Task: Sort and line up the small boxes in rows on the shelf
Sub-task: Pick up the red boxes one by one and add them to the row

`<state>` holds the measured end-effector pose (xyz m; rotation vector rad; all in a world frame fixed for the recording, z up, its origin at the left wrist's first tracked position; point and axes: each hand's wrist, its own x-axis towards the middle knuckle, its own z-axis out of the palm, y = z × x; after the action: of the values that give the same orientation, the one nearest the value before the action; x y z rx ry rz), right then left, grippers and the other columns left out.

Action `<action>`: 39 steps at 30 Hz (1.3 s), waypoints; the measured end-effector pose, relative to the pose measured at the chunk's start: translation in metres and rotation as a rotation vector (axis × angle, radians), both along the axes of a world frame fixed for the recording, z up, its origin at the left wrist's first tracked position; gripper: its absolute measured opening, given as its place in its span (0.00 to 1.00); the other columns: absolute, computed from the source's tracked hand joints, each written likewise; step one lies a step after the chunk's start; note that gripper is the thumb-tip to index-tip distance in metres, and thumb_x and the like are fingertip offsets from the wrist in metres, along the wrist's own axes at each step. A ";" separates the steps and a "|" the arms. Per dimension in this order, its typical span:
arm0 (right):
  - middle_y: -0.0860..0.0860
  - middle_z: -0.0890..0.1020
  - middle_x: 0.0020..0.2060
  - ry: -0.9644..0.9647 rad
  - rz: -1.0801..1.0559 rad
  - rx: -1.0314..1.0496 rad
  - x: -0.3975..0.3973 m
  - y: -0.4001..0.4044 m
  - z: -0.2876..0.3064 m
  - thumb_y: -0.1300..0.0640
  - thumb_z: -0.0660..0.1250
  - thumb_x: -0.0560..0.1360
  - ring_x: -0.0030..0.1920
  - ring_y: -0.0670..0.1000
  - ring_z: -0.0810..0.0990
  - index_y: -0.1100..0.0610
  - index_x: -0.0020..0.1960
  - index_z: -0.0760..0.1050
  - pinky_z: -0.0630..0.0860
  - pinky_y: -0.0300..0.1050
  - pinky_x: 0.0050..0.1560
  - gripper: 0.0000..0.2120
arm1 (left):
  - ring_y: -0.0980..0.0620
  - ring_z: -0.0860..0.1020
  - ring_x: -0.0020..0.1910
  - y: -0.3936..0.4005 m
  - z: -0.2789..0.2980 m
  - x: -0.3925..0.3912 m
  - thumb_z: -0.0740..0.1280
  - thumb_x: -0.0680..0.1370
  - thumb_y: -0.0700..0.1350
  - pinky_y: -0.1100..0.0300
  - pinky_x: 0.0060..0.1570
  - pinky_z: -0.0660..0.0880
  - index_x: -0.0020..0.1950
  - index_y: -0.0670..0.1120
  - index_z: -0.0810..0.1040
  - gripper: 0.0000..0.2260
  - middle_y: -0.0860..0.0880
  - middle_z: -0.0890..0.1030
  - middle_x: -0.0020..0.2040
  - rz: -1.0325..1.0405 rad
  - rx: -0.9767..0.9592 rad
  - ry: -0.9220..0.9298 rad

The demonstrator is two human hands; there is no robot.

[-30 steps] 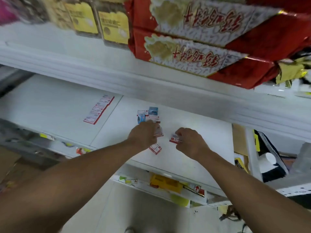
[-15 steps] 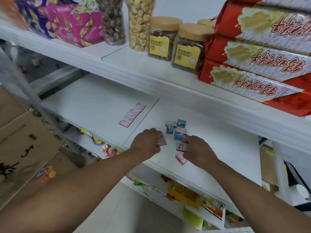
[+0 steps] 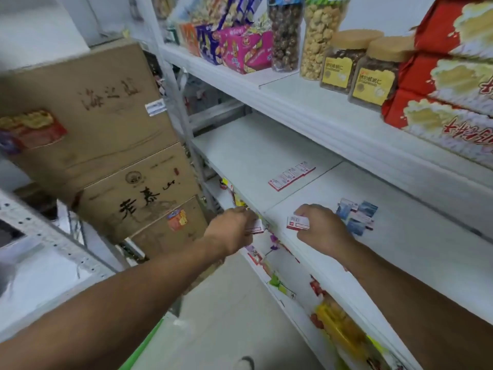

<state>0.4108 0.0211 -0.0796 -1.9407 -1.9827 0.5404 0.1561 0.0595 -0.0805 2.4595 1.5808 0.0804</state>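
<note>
left hand point(image 3: 231, 227) pinches one small red-and-white box point(image 3: 255, 228) at the white shelf point(image 3: 416, 249) front edge, forearm stretched forward. right hand point(image 3: 321, 231) grips another red-and-white box point(image 3: 298, 223) just above the shelf, beside a blue-and-white box cluster point(image 3: 356, 215); a lined-up row point(image 3: 291, 175) lies behind.

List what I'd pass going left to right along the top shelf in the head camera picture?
Pink snack box → tall jar of dark nuts → tall jar of pale nuts → two short yellow-labelled jars → stacked red packets.
</note>
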 end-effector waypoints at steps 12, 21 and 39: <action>0.47 0.82 0.51 -0.061 0.290 0.022 -0.112 -0.006 0.033 0.54 0.75 0.73 0.49 0.51 0.81 0.47 0.57 0.81 0.82 0.49 0.48 0.13 | 0.48 0.80 0.62 -0.069 0.038 -0.134 0.76 0.74 0.57 0.48 0.59 0.81 0.71 0.61 0.77 0.25 0.54 0.79 0.66 0.317 0.052 -0.048; 0.45 0.82 0.48 -0.179 0.398 0.095 -0.204 -0.010 0.053 0.51 0.75 0.73 0.43 0.47 0.81 0.43 0.57 0.78 0.79 0.43 0.38 0.14 | 0.50 0.79 0.64 -0.091 0.037 -0.213 0.78 0.76 0.56 0.49 0.62 0.80 0.74 0.59 0.77 0.27 0.54 0.79 0.69 0.362 0.097 -0.062; 0.48 0.84 0.47 -0.255 0.311 0.021 -0.296 -0.007 0.046 0.49 0.74 0.73 0.43 0.49 0.82 0.47 0.57 0.78 0.82 0.46 0.43 0.13 | 0.50 0.78 0.62 -0.059 0.020 -0.312 0.77 0.77 0.49 0.49 0.65 0.79 0.72 0.56 0.78 0.24 0.54 0.79 0.65 0.216 0.062 -0.130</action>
<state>0.1151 0.0144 -0.0339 -1.7713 -2.4618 0.3555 -0.1561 0.0003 -0.0601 2.2671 1.8040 0.3211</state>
